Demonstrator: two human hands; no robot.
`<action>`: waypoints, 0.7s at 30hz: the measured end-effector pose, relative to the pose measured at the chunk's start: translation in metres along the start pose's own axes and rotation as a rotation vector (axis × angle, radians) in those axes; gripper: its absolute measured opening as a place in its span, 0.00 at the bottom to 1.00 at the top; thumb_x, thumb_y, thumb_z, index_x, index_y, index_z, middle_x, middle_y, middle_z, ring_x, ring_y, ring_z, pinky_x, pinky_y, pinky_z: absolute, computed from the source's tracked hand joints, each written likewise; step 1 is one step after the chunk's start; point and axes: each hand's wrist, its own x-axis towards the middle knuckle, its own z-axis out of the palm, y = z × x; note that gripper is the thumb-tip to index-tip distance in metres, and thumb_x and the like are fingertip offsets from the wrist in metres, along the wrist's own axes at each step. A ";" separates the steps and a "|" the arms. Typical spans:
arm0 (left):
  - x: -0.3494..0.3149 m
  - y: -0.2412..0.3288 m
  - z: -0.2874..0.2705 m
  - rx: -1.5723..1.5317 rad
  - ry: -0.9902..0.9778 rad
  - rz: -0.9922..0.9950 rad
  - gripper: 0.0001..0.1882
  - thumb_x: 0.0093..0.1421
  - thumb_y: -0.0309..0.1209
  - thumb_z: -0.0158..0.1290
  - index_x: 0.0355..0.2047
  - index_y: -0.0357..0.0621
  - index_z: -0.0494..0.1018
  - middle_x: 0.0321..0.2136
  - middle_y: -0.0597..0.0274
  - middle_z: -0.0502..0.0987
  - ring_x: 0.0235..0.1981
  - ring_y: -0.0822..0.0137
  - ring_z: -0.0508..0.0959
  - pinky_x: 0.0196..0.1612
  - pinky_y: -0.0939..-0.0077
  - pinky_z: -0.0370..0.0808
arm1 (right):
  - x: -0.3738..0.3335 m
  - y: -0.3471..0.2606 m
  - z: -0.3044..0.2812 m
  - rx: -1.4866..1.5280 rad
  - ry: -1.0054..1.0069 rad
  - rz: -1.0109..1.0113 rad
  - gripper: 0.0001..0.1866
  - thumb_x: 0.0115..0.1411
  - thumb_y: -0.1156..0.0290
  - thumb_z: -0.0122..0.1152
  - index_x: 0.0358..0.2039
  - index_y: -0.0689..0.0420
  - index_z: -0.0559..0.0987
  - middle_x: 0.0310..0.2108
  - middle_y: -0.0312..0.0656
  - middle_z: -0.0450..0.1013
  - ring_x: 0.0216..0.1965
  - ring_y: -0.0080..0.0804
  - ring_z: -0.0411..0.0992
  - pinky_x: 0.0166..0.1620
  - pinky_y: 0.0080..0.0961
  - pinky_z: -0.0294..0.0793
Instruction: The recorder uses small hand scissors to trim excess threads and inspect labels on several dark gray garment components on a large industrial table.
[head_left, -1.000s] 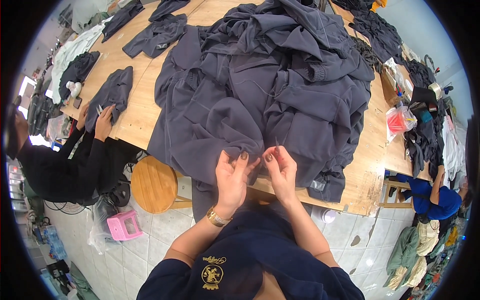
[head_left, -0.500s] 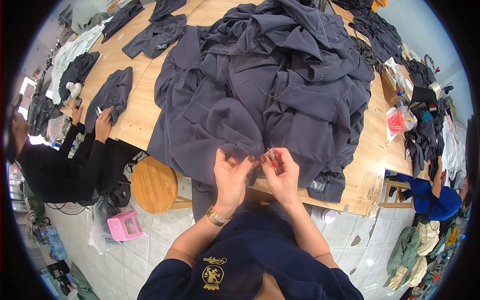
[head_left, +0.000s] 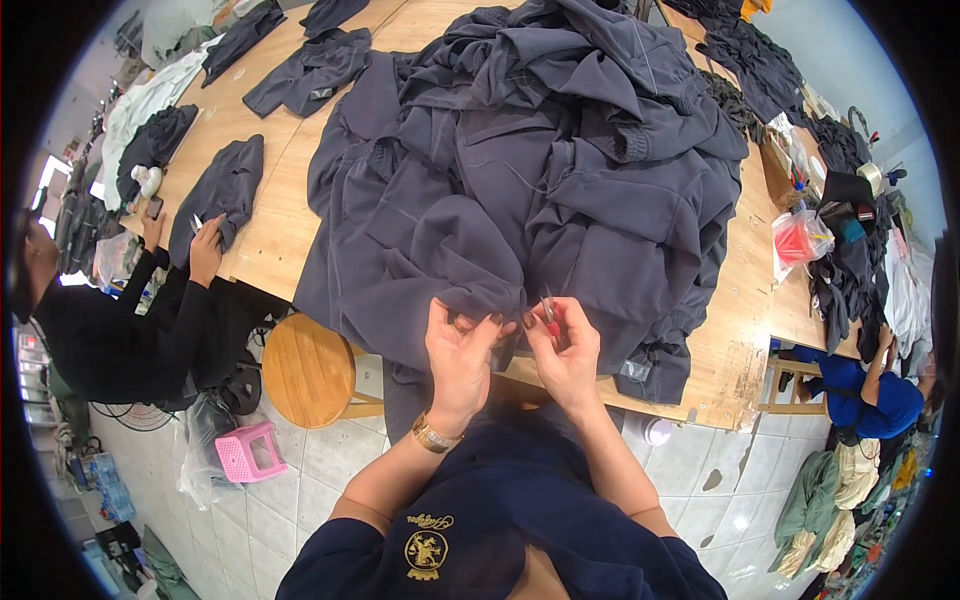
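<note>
The grey garment (head_left: 430, 250) is lying at the tabletop's (head_left: 735, 335) near edge, at the front of a pile (head_left: 640, 225). The left hand (head_left: 460, 355) is pinching its near edge between thumb and fingers; the right hand (head_left: 566, 358) is gripping red snips (head_left: 552, 325). The cloth is looking soft, limp and light, probably tough rather than fragile, with its edge offering the surest hold. One pair of snips, one round stool (head_left: 308, 370), one pink stool (head_left: 236, 456) and two co-workers (head_left: 120, 340) are showing; the piled garments are overlapping too much for counting.
</note>
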 end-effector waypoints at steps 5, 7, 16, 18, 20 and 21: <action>-0.001 0.002 0.000 -0.007 -0.008 0.007 0.16 0.57 0.17 0.50 0.44 0.41 0.61 0.39 0.60 0.73 0.40 0.72 0.75 0.44 0.72 0.76 | -0.001 -0.002 0.000 0.004 -0.014 -0.038 0.09 0.52 0.75 0.62 0.32 0.62 0.73 0.19 0.34 0.68 0.20 0.16 0.64 0.24 0.15 0.63; -0.001 0.003 0.001 -0.038 -0.014 0.008 0.14 0.58 0.17 0.49 0.43 0.40 0.61 0.39 0.59 0.73 0.40 0.71 0.75 0.44 0.71 0.76 | 0.000 -0.001 -0.002 -0.020 -0.009 -0.069 0.10 0.51 0.74 0.63 0.33 0.62 0.73 0.20 0.36 0.69 0.20 0.19 0.66 0.24 0.16 0.64; -0.002 0.007 0.006 -0.109 0.045 -0.029 0.11 0.60 0.18 0.47 0.42 0.39 0.62 0.38 0.58 0.73 0.38 0.69 0.76 0.44 0.70 0.76 | -0.001 -0.001 -0.005 -0.405 -0.038 -0.308 0.10 0.48 0.72 0.65 0.29 0.60 0.74 0.22 0.42 0.70 0.20 0.36 0.71 0.23 0.26 0.68; -0.002 0.007 0.007 -0.111 0.046 -0.024 0.11 0.60 0.18 0.47 0.42 0.39 0.62 0.38 0.58 0.73 0.38 0.69 0.76 0.44 0.70 0.76 | 0.000 -0.002 -0.004 -0.429 -0.045 -0.329 0.10 0.48 0.72 0.65 0.29 0.60 0.74 0.22 0.42 0.71 0.20 0.37 0.71 0.23 0.26 0.68; -0.003 0.006 0.006 -0.113 0.048 -0.019 0.11 0.60 0.18 0.47 0.42 0.39 0.62 0.37 0.58 0.73 0.38 0.69 0.76 0.44 0.70 0.75 | 0.000 0.000 -0.003 -0.447 -0.047 -0.330 0.10 0.48 0.72 0.64 0.29 0.59 0.74 0.22 0.41 0.71 0.20 0.37 0.72 0.22 0.27 0.68; -0.003 0.004 0.003 -0.098 0.028 -0.009 0.12 0.60 0.20 0.47 0.44 0.39 0.61 0.38 0.57 0.74 0.40 0.68 0.76 0.46 0.70 0.74 | 0.000 0.000 -0.003 -0.447 -0.048 -0.331 0.10 0.48 0.72 0.64 0.29 0.59 0.74 0.22 0.41 0.71 0.20 0.37 0.72 0.22 0.27 0.68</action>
